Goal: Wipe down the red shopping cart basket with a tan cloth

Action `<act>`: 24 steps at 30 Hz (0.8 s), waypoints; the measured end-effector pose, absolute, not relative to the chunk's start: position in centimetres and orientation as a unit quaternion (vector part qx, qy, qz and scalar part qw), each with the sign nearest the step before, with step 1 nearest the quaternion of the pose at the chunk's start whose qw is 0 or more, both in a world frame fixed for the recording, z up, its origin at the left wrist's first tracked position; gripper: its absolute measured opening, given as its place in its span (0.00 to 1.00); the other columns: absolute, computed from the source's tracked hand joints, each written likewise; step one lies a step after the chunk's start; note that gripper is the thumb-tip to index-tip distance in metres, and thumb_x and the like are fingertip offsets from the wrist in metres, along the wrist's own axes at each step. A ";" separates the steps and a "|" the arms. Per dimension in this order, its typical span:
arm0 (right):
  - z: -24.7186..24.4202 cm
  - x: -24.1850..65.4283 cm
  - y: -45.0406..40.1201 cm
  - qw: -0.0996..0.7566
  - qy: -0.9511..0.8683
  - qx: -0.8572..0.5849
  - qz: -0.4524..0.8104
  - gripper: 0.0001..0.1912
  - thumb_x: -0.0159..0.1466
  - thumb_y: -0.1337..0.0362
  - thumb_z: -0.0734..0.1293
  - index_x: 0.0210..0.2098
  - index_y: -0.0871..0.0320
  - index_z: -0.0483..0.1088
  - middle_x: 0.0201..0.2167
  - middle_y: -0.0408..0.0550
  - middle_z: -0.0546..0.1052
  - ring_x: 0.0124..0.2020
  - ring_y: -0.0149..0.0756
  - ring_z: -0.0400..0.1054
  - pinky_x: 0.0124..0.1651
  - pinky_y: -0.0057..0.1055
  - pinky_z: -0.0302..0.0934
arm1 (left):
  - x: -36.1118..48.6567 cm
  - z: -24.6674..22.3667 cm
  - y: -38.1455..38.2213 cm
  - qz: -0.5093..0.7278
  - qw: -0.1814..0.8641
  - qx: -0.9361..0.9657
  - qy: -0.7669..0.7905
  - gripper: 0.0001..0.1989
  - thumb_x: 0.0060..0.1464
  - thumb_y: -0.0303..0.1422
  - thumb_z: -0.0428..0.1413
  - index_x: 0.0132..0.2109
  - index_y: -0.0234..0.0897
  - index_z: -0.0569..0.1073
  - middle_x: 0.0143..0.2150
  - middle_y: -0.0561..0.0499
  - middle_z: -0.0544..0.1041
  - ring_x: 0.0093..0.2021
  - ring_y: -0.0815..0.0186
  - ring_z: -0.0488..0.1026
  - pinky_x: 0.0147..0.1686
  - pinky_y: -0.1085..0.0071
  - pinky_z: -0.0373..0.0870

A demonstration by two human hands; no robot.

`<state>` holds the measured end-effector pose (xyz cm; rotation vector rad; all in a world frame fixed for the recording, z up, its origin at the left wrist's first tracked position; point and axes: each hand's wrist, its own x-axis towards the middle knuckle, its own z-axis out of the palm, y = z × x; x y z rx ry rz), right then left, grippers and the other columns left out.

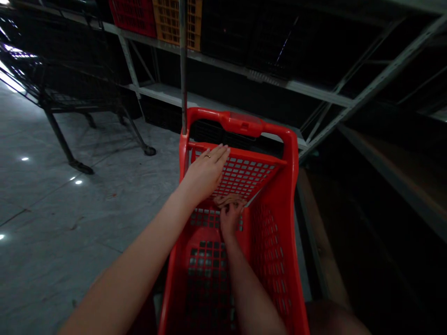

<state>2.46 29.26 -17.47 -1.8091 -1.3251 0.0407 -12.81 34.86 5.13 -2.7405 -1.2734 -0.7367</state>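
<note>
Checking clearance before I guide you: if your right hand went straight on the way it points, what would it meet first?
Past the cloth it holds, the right hand would likely meet the cart's red grid flap; depth is unclear, so cloth and flap may already touch.

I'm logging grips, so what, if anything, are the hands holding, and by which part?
The right hand holds the bunched cloth by its near side. The left hand lies on the flap, fingers straight, apparently not gripping it.
</note>
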 end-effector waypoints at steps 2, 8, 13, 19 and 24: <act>-16.9 2.1 29.3 0.472 -0.469 -0.747 -0.008 0.07 0.60 0.70 0.62 0.35 0.56 0.71 0.49 0.58 0.70 0.55 0.51 0.65 0.63 0.50 0.64 | -13.0 5.2 34.4 -0.241 0.006 -0.886 -0.397 0.31 0.64 0.22 0.47 0.74 0.26 0.60 0.76 0.37 0.61 0.76 0.57 0.59 0.75 0.54 0.59; -7.2 3.5 31.2 0.584 -0.333 -0.727 -0.135 0.13 0.67 0.69 0.56 0.42 0.56 0.71 0.48 0.60 0.69 0.57 0.53 0.65 0.65 0.56 0.60 | -12.7 5.7 33.5 -0.250 -0.024 -0.898 -0.362 0.32 0.63 0.21 0.47 0.73 0.29 0.60 0.75 0.39 0.63 0.76 0.58 0.59 0.75 0.53 0.58; -1.9 6.4 32.1 0.609 -0.369 -0.651 -0.265 0.13 0.67 0.62 0.65 0.50 0.55 0.68 0.55 0.60 0.66 0.61 0.51 0.63 0.66 0.55 0.60 | -12.4 5.5 33.2 -0.266 -0.041 -0.896 -0.352 0.31 0.64 0.22 0.46 0.73 0.28 0.60 0.75 0.38 0.62 0.76 0.58 0.58 0.75 0.55 0.58; -11.7 7.6 29.1 0.396 -0.500 -0.767 -0.061 0.12 0.62 0.73 0.62 0.44 0.59 0.72 0.50 0.61 0.70 0.60 0.52 0.61 0.69 0.53 0.56 | -11.9 5.2 33.3 -0.282 -0.048 -0.880 -0.379 0.31 0.65 0.23 0.46 0.74 0.25 0.59 0.76 0.35 0.61 0.77 0.54 0.56 0.75 0.54 0.58; -16.7 6.6 26.7 0.372 -0.514 -0.773 0.010 0.09 0.59 0.72 0.64 0.38 0.58 0.73 0.46 0.57 0.71 0.53 0.49 0.64 0.63 0.45 0.62 | -12.1 5.3 33.3 -0.289 -0.051 -0.874 -0.388 0.30 0.66 0.23 0.46 0.73 0.24 0.60 0.75 0.34 0.62 0.76 0.55 0.57 0.75 0.55 0.59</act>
